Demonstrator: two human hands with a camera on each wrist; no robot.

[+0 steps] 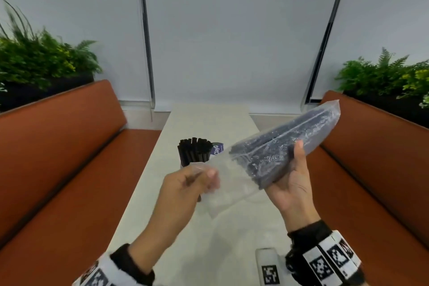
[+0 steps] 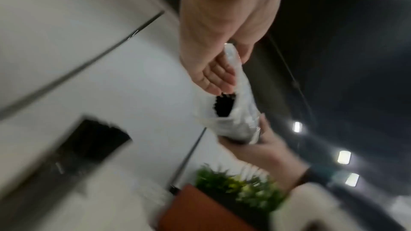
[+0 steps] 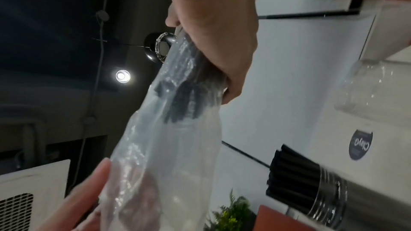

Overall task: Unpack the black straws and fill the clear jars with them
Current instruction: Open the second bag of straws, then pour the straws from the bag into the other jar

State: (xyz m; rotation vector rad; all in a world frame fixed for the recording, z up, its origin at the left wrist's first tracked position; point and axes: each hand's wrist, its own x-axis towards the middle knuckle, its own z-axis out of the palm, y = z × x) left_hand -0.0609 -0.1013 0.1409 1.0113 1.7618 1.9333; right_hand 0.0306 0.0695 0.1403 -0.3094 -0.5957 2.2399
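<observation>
A clear plastic bag [image 1: 234, 183] of black straws [image 1: 276, 144] is held tilted above the table. My right hand [image 1: 290, 169] grips its full part from below, thumb on top. My left hand [image 1: 204, 176] pinches the empty open end of the bag. In the left wrist view the straws' ends [image 2: 223, 106] show inside the bag's mouth [image 2: 242, 117], below my left hand [image 2: 213, 78]. In the right wrist view my right hand [image 3: 222, 45] wraps round the bag [image 3: 169, 129]. A clear jar [image 1: 185, 165] full of black straws [image 1: 195, 152] stands on the table. A second clear jar [image 3: 367, 94] with a round label [image 1: 217, 149] stands beside it.
The narrow white table [image 1: 209, 118] runs away from me between two orange benches [image 1: 76, 158] [image 1: 371, 165]. Planters with green ferns [image 1: 39, 60] stand behind both benches. A white block with a black-and-white marker [image 1: 269, 269] lies at the table's near edge.
</observation>
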